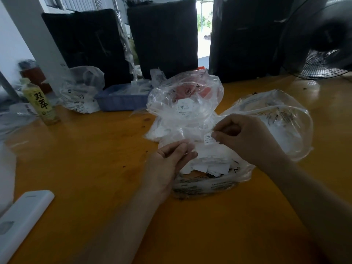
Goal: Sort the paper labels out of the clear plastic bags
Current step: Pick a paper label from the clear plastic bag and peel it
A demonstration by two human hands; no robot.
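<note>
Paper label (pixel 208 139) — pinched, right hand (pixel 245 139) fingertips

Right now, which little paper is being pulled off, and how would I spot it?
Start at the orange wooden table, then the heap of clear plastic bags. The small white printed label is pinched by the right hand; other labels lie loose.

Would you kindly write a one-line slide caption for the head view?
Left hand holds a clear plastic bag while right hand pinches its paper label above a pile of labels.
</note>
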